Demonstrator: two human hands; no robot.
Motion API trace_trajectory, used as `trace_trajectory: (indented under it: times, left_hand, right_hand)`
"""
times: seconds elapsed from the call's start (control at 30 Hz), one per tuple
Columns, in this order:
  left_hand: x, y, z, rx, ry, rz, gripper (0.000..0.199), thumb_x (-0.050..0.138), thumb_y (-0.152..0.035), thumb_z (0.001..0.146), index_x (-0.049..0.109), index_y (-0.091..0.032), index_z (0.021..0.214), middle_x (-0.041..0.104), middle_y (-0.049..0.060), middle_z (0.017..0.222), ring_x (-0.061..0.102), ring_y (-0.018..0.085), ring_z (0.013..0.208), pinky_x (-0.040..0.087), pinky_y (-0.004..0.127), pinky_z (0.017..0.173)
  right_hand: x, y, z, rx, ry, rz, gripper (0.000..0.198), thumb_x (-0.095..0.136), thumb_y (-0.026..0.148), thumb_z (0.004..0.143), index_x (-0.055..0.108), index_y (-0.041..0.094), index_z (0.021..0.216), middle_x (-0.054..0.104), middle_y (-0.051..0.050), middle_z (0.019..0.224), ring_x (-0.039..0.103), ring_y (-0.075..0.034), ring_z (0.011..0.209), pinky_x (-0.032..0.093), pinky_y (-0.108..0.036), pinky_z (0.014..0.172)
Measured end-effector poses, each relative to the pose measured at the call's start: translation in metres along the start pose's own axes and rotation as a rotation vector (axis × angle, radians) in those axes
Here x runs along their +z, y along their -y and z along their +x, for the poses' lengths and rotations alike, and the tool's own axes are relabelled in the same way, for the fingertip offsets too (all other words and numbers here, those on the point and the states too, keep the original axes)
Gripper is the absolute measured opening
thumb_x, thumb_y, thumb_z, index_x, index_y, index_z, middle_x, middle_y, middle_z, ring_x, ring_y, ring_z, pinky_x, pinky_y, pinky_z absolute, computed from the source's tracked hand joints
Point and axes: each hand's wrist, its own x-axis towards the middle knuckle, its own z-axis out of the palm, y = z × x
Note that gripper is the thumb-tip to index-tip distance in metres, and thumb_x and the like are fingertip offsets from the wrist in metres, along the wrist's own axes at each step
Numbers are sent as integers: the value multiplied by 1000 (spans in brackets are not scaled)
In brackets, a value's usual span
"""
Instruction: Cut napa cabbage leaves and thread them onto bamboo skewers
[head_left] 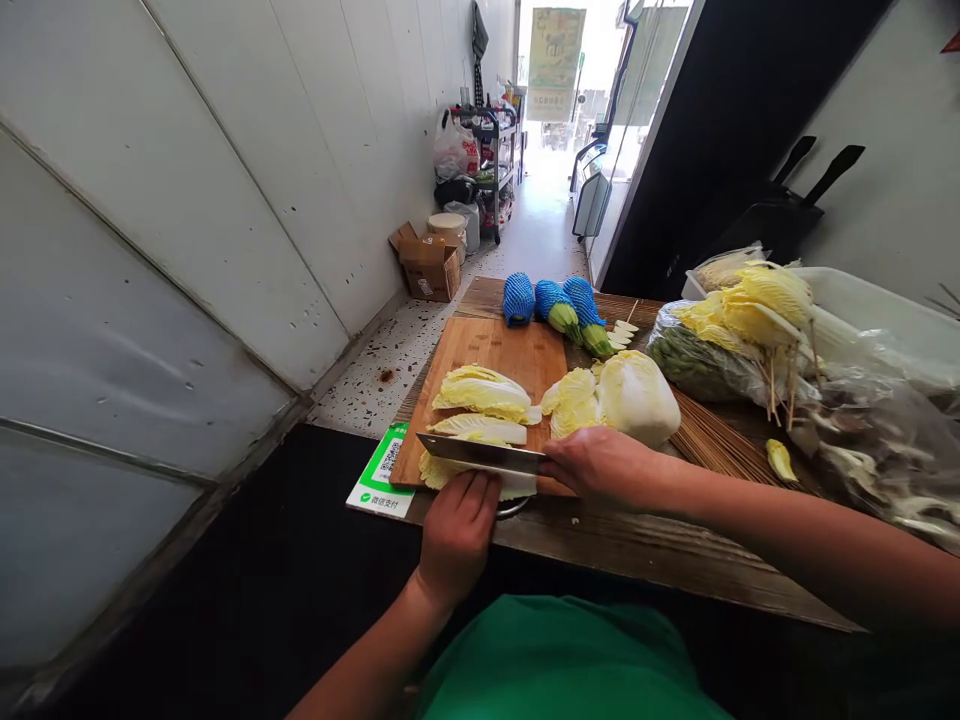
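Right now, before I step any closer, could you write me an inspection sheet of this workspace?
Surface: wooden table bearing a cutting board.
Things in use: knife; pale cabbage leaves on the board; a cabbage at its right edge.
Clutter: three blue-netted vegetables beyond; skewers and plastic bags to the right; QR-code card by the board's left corner.
Grips: right hand closed around the knife handle; left hand at the nearest leaf, fingers close to the blade.
Cables: nothing seen.
Surroundings: pale wall panels, cardboard box, shelf cart, bright doorway.
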Motion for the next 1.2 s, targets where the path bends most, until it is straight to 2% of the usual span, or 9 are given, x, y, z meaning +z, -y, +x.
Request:
trace_trajectory:
  times: [0.43, 0.53, 0.67, 0.73, 0.8, 0.9, 1.03, 1.13, 1.2]
  left_hand:
    - [3, 0, -4, 39, -45, 5, 28, 44, -14, 86, 60, -6, 106, 67, 16, 100, 57, 27, 97, 50, 41, 84]
    - [4, -1, -4, 30, -45, 23, 26, 46, -14, 85, 61, -7, 105, 67, 15, 100, 58, 27, 95, 51, 40, 82]
    - [5, 0, -4, 65, -108, 32, 23, 47, -11, 83, 62, -9, 101, 68, 16, 93, 59, 27, 92, 51, 40, 76]
    - [5, 0, -4, 84, -124, 43, 22, 49, -9, 82, 62, -11, 100, 69, 15, 89, 60, 27, 91, 51, 40, 75]
    - [4, 1, -4, 78, -98, 73, 23, 50, -9, 82, 62, -13, 101, 69, 13, 88, 61, 26, 88, 51, 40, 76]
    - [5, 3, -4, 65, -41, 116, 24, 48, -10, 83, 61, -14, 103, 69, 13, 94, 62, 25, 91, 50, 39, 79]
    - [6, 6, -4, 69, 3, 93, 29, 43, -9, 84, 60, -15, 108, 66, 12, 107, 59, 24, 101, 47, 39, 87]
    - [6, 10, -2, 44, 23, 84, 30, 40, -5, 83, 59, -12, 106, 66, 12, 106, 60, 23, 100, 47, 37, 88]
    - [6, 13, 2, 35, 35, 83, 31, 40, -4, 82, 58, -12, 105, 66, 12, 105, 59, 24, 100, 46, 37, 88]
  right_hand:
    - [-1, 0, 12, 21, 57, 15, 28, 42, 30, 92, 62, 12, 84, 69, -11, 73, 65, -18, 65, 31, -24, 48]
    - [-2, 12, 33, 23, 44, 13, 28, 43, 28, 91, 63, 10, 84, 68, -12, 74, 65, -20, 67, 38, -24, 51]
    - [3, 37, 73, 3, 10, 36, 24, 49, 33, 90, 59, 12, 98, 64, -5, 91, 62, -15, 77, 51, -32, 67]
    - [4, 48, 88, 1, -28, 60, 24, 52, 32, 89, 58, 13, 102, 62, -4, 97, 61, -15, 80, 52, -34, 70]
    - [0, 55, 92, 8, -109, 89, 25, 49, 34, 90, 60, 13, 98, 63, -4, 91, 61, -16, 78, 50, -31, 67]
    - [-15, 55, 72, 48, -291, 125, 36, 34, 38, 95, 60, 13, 93, 66, -5, 84, 61, -18, 76, 43, -26, 62]
    - [-25, 30, 7, 155, -568, 177, 31, 32, 34, 96, 58, 15, 95, 66, -5, 81, 59, -15, 69, 35, -23, 58]
    - [-6, 7, -51, 351, -706, 177, 27, 40, 30, 92, 59, 16, 79, 65, -5, 71, 59, -15, 63, 32, -24, 56]
    - [15, -4, -86, 495, -755, 178, 26, 42, 31, 91, 60, 16, 81, 66, -6, 74, 61, -18, 67, 34, -24, 57]
